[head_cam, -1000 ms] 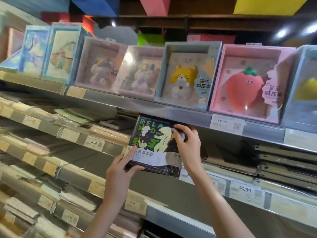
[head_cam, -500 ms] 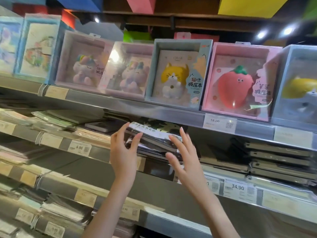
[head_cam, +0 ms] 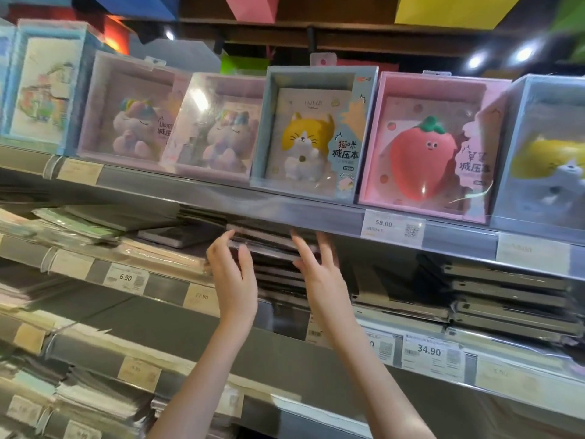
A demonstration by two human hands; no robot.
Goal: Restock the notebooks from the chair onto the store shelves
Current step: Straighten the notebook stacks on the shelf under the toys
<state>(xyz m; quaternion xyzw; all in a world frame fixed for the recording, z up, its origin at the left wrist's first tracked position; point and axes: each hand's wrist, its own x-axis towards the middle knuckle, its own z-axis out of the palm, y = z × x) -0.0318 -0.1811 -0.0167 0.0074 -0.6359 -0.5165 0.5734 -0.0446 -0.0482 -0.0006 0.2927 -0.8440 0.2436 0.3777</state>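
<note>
Pressing with straight fingers, the left hand (head_cam: 235,280) and right hand (head_cam: 319,274) sit at the front edge of the notebook (head_cam: 269,240), which lies flat atop a dark stack at centre frame, just under the upper shelf lip (head_cam: 285,213). Neither hand grips; both touch its near edge. The notebook's long axis runs left to right between them, so any further push likely goes straight back, both hands equally near.

Notebook (head_cam: 269,245) cover hidden beneath upper shelf (head_cam: 285,213)
</note>
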